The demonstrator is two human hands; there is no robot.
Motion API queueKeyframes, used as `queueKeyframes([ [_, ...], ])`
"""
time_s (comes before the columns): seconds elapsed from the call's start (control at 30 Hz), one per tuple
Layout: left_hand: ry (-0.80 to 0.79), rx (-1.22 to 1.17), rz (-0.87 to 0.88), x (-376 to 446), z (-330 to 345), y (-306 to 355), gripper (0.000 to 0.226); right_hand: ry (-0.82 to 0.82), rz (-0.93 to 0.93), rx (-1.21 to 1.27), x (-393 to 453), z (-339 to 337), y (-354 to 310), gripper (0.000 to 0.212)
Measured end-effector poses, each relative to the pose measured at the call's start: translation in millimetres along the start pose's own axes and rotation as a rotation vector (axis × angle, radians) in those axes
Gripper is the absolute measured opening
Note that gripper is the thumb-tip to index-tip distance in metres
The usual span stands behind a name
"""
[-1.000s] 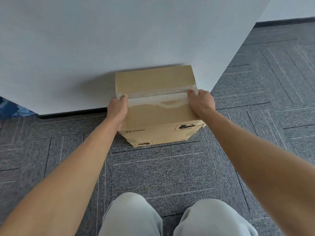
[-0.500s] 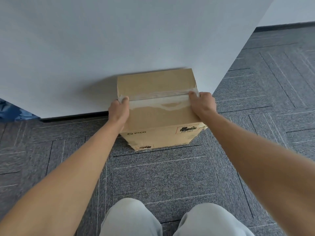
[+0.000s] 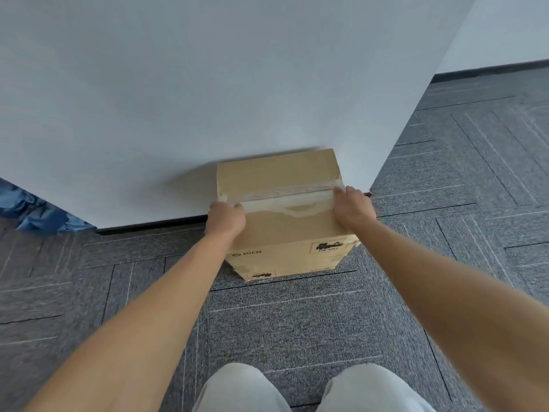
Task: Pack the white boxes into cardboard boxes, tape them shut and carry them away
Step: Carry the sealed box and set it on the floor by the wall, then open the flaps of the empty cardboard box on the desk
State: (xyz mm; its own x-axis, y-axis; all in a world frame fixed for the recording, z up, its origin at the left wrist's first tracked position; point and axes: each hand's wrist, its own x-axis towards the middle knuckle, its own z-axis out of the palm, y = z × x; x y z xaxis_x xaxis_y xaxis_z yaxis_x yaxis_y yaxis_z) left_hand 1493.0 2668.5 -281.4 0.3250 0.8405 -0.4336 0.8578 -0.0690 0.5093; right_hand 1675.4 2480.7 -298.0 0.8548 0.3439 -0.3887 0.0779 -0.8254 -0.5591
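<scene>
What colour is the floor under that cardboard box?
Grey carpet tiles with thin pale stripes, laid at angles; the head view shows them clearly around the cardboard box.

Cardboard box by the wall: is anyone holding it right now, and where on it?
Yes. The left hand grips the cardboard box at its left top edge, the right hand at its right top edge, both beside the taped seam.

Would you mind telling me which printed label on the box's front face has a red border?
The upper right label, near the right hand; the lower left label is plain black.
</scene>
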Motion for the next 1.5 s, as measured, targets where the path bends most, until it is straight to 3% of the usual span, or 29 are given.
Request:
queueKeyframes([
  [0.1,-0.03,0.181,0.058,-40.8,-18.8,32.3,0.08,-0.062,0.043,0.044,-28.5,-34.4,-7.8,0.045],
  [0.17,-0.107,0.224,0.169,-77.3,-37.9,69.8,0.077,-0.071,0.034,0.014,-54.9,-76.2,-15.1,0.035],
  [0.27,-0.247,0.266,0.381,-150.2,-79.5,150.6,0.064,-0.076,0.042,0.057,-110.3,-173.4,-33.7,0.04],
  [0.37,-0.384,0.33,0.594,-243.2,-128.8,244.7,0.059,0.038,0.094,0.183,-181.5,-297.3,-50.2,0.039],
  [0.5,-0.441,0.505,0.847,-393.4,-190.3,353.9,0.055,0.184,0.234,0.281,-299.1,-459.2,-50.6,0.04],
  [0.6,-0.534,0.576,1.025,-516.6,-220.9,402.4,0.058,0.31,0.377,0.36,-410.1,-550.2,-31.5,0.042],
  [0.7,-0.624,0.649,1.214,-628.6,-228.1,410.5,0.054,0.459,0.525,0.433,-527.9,-599.3,2.5,0.042],
  [0.83,-0.736,0.826,1.455,-760.9,-215.5,368.3,0.051,0.642,0.749,0.462,-697.9,-603.0,55.2,0.043],
  [1.1,-0.987,1.065,1.889,-1017.0,-206.8,207.7,0.05,0.835,1.202,0.54,-1019.2,-522.5,126.7,0.049],
  [1.5,-1.298,1.268,2.342,-1364.4,-218.9,-97.6,0.055,1.212,1.551,0.884,-1411.5,-361.5,210.5,0.049],
])
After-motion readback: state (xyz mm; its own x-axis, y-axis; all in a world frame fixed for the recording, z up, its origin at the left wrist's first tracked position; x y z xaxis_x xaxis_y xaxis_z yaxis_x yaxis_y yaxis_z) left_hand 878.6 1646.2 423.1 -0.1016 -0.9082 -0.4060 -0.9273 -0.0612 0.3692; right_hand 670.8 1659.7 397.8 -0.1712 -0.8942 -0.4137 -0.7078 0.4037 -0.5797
